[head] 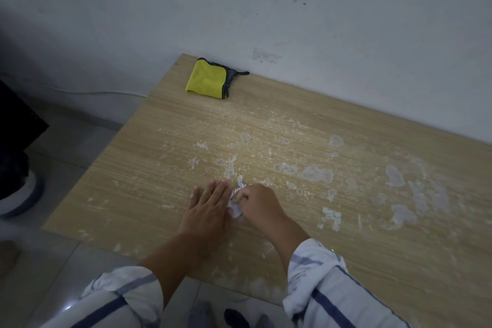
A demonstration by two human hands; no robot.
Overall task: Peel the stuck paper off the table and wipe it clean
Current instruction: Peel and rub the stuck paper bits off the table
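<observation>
A light wooden table (165, 168) is covered with whitish patches of stuck paper residue (316, 173), thickest in the middle and to the right. My left hand (207, 208) lies flat on the tabletop with straight fingers. Right beside it my right hand (258, 202) is curled and pinches a crumpled white paper scrap (235, 210) that lifts off the surface between the two hands. A folded yellow cloth (206, 79) with a dark edge lies at the table's far left corner, against the wall and well away from both hands.
A white wall (292, 21) runs along the table's far edge. Left of the table are the tiled floor (66, 141), a dark object (18, 114) and a shoe (18, 194). The table's near edge crosses under my forearms.
</observation>
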